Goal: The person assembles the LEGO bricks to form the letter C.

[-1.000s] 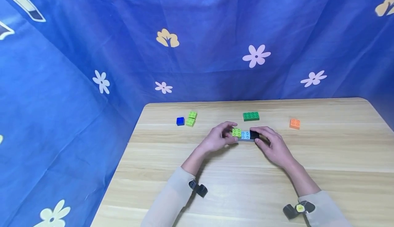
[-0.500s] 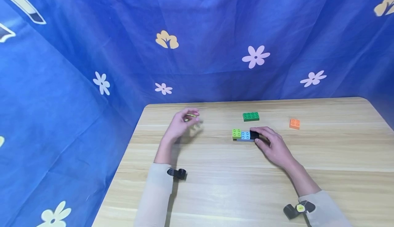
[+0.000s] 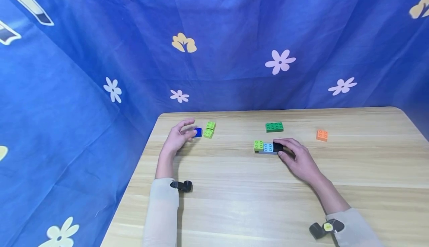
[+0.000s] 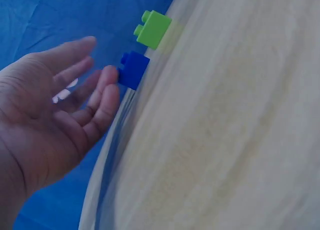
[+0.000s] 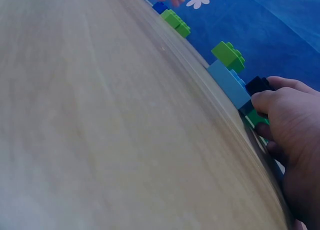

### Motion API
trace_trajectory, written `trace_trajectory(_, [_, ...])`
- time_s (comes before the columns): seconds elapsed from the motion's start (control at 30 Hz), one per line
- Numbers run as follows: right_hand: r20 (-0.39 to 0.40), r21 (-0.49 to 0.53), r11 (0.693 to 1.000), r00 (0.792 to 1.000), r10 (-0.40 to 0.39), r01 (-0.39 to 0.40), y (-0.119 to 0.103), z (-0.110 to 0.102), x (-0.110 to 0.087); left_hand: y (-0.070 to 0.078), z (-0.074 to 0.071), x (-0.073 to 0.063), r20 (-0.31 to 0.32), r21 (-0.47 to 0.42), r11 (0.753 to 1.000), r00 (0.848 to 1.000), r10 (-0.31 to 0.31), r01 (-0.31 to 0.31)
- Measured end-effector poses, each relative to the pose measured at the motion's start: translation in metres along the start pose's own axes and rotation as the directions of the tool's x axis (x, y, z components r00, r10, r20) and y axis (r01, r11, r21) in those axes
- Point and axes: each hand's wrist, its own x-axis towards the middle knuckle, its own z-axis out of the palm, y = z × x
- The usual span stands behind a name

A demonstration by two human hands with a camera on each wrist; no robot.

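My left hand (image 3: pixel 177 137) is at the dark blue brick (image 3: pixel 199 132), its thumb over the brick's left side in the head view. In the left wrist view the fingers are loosely bent beside the blue brick (image 4: pixel 134 70), with nothing held between them. My right hand (image 3: pixel 299 160) pinches a black brick (image 3: pixel 277 147) between thumb and fingers. That brick sits on the right end of a light blue brick (image 3: pixel 267 147), which carries a lime brick (image 3: pixel 258 145) on its left end. The right wrist view shows this same stack, with the black brick (image 5: pixel 258 85) partly covered by fingers.
Two lime bricks (image 3: pixel 208 133) lie right of the blue one. Behind the stack is a long green brick (image 3: pixel 274 127), and an orange brick (image 3: pixel 322 135) lies to the right. A blue patterned cloth (image 3: pixel 228 53) hangs behind the wooden table (image 3: pixel 234 202).
My left hand has let go of the stack's lime end and moved left, passing over the loose lime bricks to the dark blue brick. The right hand has stayed on the black brick.
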Motion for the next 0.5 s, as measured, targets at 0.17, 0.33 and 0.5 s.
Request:
trace_trajectory(0.17, [0.002,0.001,1.000,1.000,0.000,0.000,0.000,0.000,0.000,-0.002,0.004,-0.002,0.024,0.094,0.990,0.994,-0.106,0.103])
trace_trajectory(0.33, [0.005,0.003,1.000,1.000,0.002,-0.002,0.000,0.000,0.001,-0.002,0.010,-0.001,-0.022,0.122,0.985,0.993,-0.118,0.120])
trace_trajectory(0.5, [0.002,0.001,1.000,1.000,0.002,-0.002,0.001,0.000,0.001,-0.005,0.011,0.001,-0.057,0.069,0.991,0.992,-0.113,0.117])
